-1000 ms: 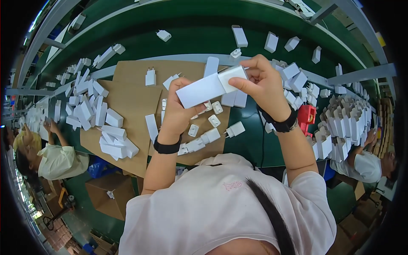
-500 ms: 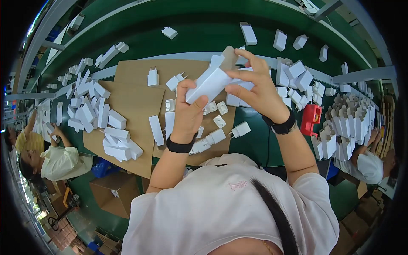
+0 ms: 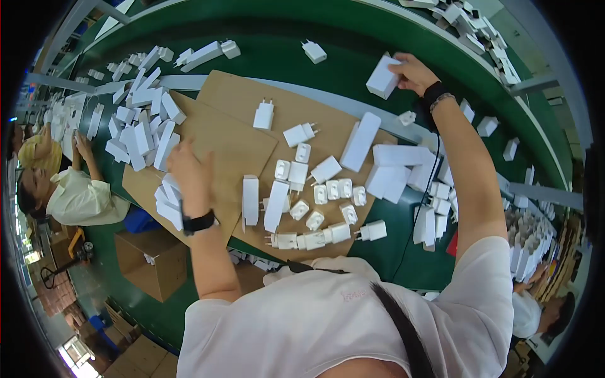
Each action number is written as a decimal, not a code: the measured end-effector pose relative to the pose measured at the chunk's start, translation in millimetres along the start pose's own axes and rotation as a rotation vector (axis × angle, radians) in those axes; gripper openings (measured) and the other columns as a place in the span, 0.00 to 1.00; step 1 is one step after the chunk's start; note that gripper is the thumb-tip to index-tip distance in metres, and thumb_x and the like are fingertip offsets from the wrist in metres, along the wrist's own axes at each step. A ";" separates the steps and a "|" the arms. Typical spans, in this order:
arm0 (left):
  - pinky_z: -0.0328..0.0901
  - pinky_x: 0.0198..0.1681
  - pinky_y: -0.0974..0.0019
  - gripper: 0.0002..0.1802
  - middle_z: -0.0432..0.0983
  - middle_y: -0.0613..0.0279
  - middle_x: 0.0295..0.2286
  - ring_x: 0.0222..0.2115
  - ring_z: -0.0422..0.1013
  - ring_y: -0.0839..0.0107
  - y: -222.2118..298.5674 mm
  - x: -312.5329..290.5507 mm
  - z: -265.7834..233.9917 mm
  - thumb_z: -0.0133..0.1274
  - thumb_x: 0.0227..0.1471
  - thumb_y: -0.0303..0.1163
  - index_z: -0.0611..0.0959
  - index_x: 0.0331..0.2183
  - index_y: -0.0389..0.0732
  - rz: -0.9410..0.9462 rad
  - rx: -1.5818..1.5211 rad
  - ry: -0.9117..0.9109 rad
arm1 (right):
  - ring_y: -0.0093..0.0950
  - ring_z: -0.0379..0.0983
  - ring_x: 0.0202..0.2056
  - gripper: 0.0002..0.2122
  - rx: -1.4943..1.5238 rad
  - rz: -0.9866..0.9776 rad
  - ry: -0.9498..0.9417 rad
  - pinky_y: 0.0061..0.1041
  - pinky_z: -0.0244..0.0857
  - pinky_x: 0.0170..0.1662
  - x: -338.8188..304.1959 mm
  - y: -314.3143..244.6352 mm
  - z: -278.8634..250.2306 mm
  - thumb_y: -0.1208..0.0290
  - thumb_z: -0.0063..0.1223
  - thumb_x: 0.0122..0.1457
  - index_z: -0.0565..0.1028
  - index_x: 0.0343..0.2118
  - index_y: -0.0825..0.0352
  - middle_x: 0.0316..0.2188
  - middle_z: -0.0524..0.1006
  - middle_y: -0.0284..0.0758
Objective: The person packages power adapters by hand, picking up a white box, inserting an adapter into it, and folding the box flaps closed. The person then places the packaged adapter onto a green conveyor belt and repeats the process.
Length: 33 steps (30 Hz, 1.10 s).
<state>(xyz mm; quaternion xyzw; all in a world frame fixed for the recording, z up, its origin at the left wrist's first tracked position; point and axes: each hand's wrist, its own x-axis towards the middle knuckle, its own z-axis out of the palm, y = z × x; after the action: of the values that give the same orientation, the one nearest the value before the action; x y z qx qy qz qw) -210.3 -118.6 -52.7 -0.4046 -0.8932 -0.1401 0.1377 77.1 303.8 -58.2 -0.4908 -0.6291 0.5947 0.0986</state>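
Note:
At the far right, my right hand (image 3: 416, 74) grips one end of a white box (image 3: 382, 77) over the green surface. Somewhat blurred, my left hand (image 3: 191, 167) is over the left part of the cardboard, beside a heap of white boxes (image 3: 144, 132). Its thumb stands apart from its fingers, and nothing shows in it. Between my arms, several white plug chargers (image 3: 297, 175) lie on the cardboard sheet (image 3: 236, 107). A long white box (image 3: 360, 142) and more white boxes (image 3: 397, 170) lie toward the right.
A black cable (image 3: 423, 208) runs beside my right arm. Chargers and boxes are scattered along the green belt (image 3: 271, 57), behind a grey rail (image 3: 296, 94). Open-flapped boxes (image 3: 529, 242) stand at the right. Other people (image 3: 82, 195) work on both sides. An open carton (image 3: 151, 261) sits below left.
My hands have parted. The right one has moved far right with a white box; the left one has let go and moved left to the heap. The view has shifted.

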 end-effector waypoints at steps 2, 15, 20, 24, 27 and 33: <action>0.62 0.39 0.54 0.28 0.72 0.46 0.34 0.37 0.68 0.49 -65.0 -20.0 8.2 0.61 0.35 0.37 0.73 0.40 0.36 -0.152 0.086 -0.098 | 0.31 0.70 0.37 0.32 0.033 0.053 0.036 0.28 0.68 0.36 45.3 20.9 1.9 0.62 0.57 0.48 0.57 0.54 0.69 0.41 0.70 0.42; 0.61 0.39 0.47 0.44 0.74 0.53 0.36 0.38 0.70 0.54 -34.7 -63.4 23.4 0.62 0.29 0.51 0.67 0.50 0.46 -0.606 0.399 -0.293 | 0.49 0.63 0.48 0.23 -0.858 -0.249 0.222 0.42 0.61 0.49 128.9 0.1 179.4 0.66 0.54 0.47 0.65 0.49 0.53 0.43 0.69 0.49; 0.64 0.35 0.56 0.30 0.76 0.56 0.31 0.35 0.72 0.57 -40.3 -54.3 28.0 0.64 0.29 0.51 0.77 0.34 0.42 -0.591 0.319 -0.157 | 0.39 0.72 0.39 0.20 -0.772 -0.519 -0.003 0.31 0.65 0.42 55.4 -51.7 156.3 0.65 0.54 0.44 0.70 0.42 0.64 0.35 0.75 0.45; 0.52 0.43 0.37 0.29 0.75 0.53 0.33 0.36 0.71 0.54 -43.9 -47.5 29.2 0.59 0.32 0.35 0.70 0.41 0.40 -0.660 0.177 -0.077 | 0.13 0.62 0.23 0.20 -0.449 -0.476 -0.185 0.13 0.52 0.23 -101.2 -109.4 114.0 0.71 0.48 0.50 0.66 0.49 0.61 0.23 0.70 0.28; 0.54 0.47 0.42 0.32 0.74 0.50 0.35 0.38 0.71 0.53 -15.2 -41.2 -16.5 0.58 0.33 0.31 0.68 0.44 0.38 -0.614 -0.029 -0.029 | 0.17 0.66 0.25 0.21 -0.101 -0.431 -0.146 0.14 0.57 0.27 -193.8 -113.9 95.7 0.71 0.46 0.50 0.62 0.49 0.66 0.32 0.74 0.34; 0.62 0.46 0.67 0.30 0.70 0.57 0.40 0.40 0.68 0.66 74.9 -39.8 -60.6 0.49 0.37 0.20 0.65 0.48 0.33 -0.426 -1.699 -0.370 | 0.18 0.67 0.25 0.14 0.437 -0.357 -0.225 0.15 0.59 0.28 -262.6 -60.1 92.9 0.70 0.46 0.55 0.69 0.43 0.71 0.31 0.74 0.33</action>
<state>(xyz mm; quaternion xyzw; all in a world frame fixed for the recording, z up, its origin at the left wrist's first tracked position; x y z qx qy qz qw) -120.0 -120.4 -0.6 -0.2119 -0.5521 -0.7093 -0.3836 112.4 61.6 87.9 -0.2706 -0.5696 0.7399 0.2344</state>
